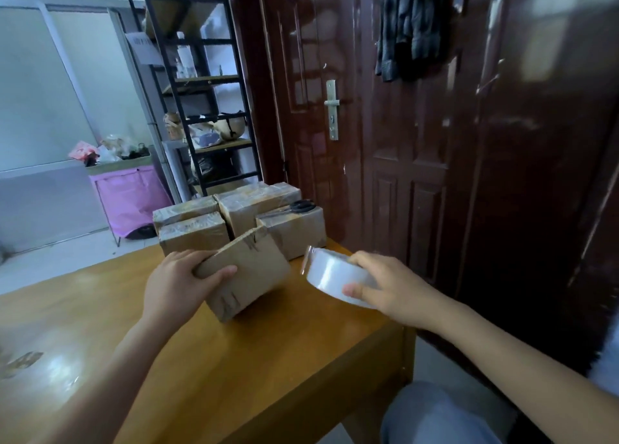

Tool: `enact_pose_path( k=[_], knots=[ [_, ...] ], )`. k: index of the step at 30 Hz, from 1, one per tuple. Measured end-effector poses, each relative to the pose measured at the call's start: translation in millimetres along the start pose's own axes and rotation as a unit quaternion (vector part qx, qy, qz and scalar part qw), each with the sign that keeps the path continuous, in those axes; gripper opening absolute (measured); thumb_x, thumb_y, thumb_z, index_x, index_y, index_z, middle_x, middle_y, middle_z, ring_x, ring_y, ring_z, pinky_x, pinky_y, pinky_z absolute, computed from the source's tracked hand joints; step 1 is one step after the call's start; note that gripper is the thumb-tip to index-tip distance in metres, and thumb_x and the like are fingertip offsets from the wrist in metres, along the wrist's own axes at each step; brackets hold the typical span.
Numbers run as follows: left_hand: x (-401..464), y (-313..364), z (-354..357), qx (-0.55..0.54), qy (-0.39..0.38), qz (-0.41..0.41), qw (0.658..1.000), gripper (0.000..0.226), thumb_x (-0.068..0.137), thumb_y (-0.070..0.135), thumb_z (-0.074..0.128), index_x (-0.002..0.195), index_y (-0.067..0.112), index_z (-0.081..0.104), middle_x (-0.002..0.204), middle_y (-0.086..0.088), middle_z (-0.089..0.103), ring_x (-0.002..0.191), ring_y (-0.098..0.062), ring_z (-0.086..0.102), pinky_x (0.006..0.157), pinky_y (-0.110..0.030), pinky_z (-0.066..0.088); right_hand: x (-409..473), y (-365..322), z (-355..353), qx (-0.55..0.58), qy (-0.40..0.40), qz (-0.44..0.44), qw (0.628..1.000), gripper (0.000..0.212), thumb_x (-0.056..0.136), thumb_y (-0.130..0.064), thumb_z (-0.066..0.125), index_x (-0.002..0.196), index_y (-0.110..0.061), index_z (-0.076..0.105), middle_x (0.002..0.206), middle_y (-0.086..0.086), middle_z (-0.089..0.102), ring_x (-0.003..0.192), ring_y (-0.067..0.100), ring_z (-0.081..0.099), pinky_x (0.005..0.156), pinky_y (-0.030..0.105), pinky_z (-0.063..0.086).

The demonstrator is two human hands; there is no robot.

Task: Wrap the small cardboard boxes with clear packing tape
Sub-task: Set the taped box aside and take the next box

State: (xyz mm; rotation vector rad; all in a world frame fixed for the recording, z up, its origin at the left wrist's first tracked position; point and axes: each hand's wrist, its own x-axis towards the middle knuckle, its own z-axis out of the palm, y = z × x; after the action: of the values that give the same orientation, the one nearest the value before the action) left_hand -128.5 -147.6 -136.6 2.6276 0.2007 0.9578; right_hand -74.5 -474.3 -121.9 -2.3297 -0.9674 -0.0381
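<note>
Box (246, 271) tilted on table (234, 360), left hand (177, 284) gripping its edge; right hand (388, 288) grips tape roll (335, 276). Wrapping apparently unstarted; next, tape end must meet box.

We seem to be in a small back room used for packing parcels. Taped cardboard boxes (234, 215) crowd the far end of a wooden bench (268, 360), scissors (298, 206) on one. A black metal shelf rack (201, 85) stands far left beside a dark wooden door (368, 125), near a pink-lined bin (129, 195).
</note>
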Motion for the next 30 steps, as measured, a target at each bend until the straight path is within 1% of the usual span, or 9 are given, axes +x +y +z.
enact_pose_path(
  k=[3,6,8,10,17,21,24,26,30],
  knots=[
    [-2.2,31.3,-10.8,-0.084,-0.012,-0.059,0.995,0.054,0.071,0.072,0.059,0.068,0.019,0.067,0.058,0.007,0.063,0.054,-0.015,0.059,0.049,-0.036,0.046,-13.8,3.8,-37.2,0.172,0.068,0.005,0.983,0.030,0.090,-0.047,0.062,0.099,-0.018,0.059,0.091,0.007,0.067,0.082,0.023,0.065,0.071,0.040,0.053],
    [-5.5,69.7,-15.3,-0.138,-0.075,-0.114,0.981,0.061,0.066,0.070,0.057,0.055,0.011,0.061,0.049,0.000,0.059,0.047,-0.017,0.051,0.049,-0.031,0.032,-23.3,4.5,-76.2,0.270,0.093,-0.005,0.959,0.049,0.072,-0.055,0.065,0.096,-0.012,0.064,0.086,0.008,0.070,0.075,0.022,0.067,0.065,0.030,0.050],
    [-5.1,92.3,-9.4,-0.176,-0.133,-0.144,0.965,0.059,0.063,0.070,0.058,0.058,0.011,0.065,0.052,0.000,0.063,0.051,-0.017,0.058,0.050,-0.038,0.041,-26.9,3.6,-94.5,0.287,0.086,-0.017,0.954,0.037,0.074,-0.045,0.068,0.088,-0.011,0.064,0.075,0.000,0.067,0.069,0.013,0.064,0.063,0.023,0.046],
    [-4.1,110.6,4.7,-0.195,-0.183,-0.163,0.950,0.063,0.062,0.071,0.060,0.067,0.010,0.072,0.065,-0.006,0.071,0.066,-0.024,0.067,0.063,-0.045,0.054,-28.8,2.1,-105.9,0.290,0.069,-0.026,0.954,0.029,0.074,-0.037,0.068,0.084,-0.010,0.063,0.071,-0.003,0.065,0.067,0.010,0.061,0.061,0.020,0.044],
    [-4.5,134.1,58.1,-0.084,-0.267,-0.139,0.950,0.078,0.068,0.087,0.047,0.083,0.013,0.071,0.079,-0.004,0.072,0.070,-0.018,0.069,0.057,-0.034,0.052,-31.1,5.8,-111.9,0.284,0.036,-0.030,0.958,0.028,0.068,-0.046,0.068,0.079,-0.020,0.066,0.070,-0.006,0.063,0.067,0.010,0.061,0.061,0.019,0.045],
    [-4.6,147.3,53.2,0.013,-0.224,-0.092,0.970,0.062,0.083,0.078,0.039,0.092,0.019,0.055,0.087,0.003,0.061,0.079,-0.015,0.060,0.062,-0.029,0.047,-31.5,12.2,-115.5,0.289,0.042,-0.042,0.956,0.044,0.068,-0.042,0.067,0.089,-0.003,0.064,0.075,0.000,0.064,0.070,0.015,0.062,0.063,0.021,0.047],
    [-6.4,168.2,36.5,-0.139,-0.091,-0.030,0.986,0.058,0.088,0.072,0.029,0.086,0.019,0.053,0.085,0.002,0.055,0.082,-0.019,0.053,0.066,-0.034,0.043,-32.2,12.4,-117.3,0.300,0.046,-0.052,0.951,0.043,0.067,-0.040,0.066,0.089,-0.004,0.066,0.075,0.000,0.065,0.070,0.014,0.063,0.063,0.020,0.047],
    [-0.4,184.8,26.7,-0.307,-0.127,-0.023,0.943,0.071,0.087,0.077,0.027,0.082,0.014,0.058,0.080,-0.001,0.059,0.077,-0.018,0.055,0.071,-0.037,0.043,-32.1,11.0,-117.9,0.306,0.047,-0.062,0.949,0.031,0.067,-0.039,0.065,0.083,-0.013,0.069,0.073,-0.001,0.065,0.068,0.012,0.063,0.062,0.018,0.046],
    [11.8,205.1,22.4,-0.453,-0.299,0.011,0.840,0.073,0.091,0.065,0.037,0.095,-0.005,0.058,0.080,-0.007,0.058,0.069,-0.012,0.054,0.073,-0.029,0.048,-31.8,8.5,-121.5,0.313,0.054,-0.076,0.945,0.025,0.068,-0.038,0.065,0.080,-0.017,0.072,0.072,-0.001,0.065,0.067,0.013,0.063,0.060,0.018,0.047]
  ],
)
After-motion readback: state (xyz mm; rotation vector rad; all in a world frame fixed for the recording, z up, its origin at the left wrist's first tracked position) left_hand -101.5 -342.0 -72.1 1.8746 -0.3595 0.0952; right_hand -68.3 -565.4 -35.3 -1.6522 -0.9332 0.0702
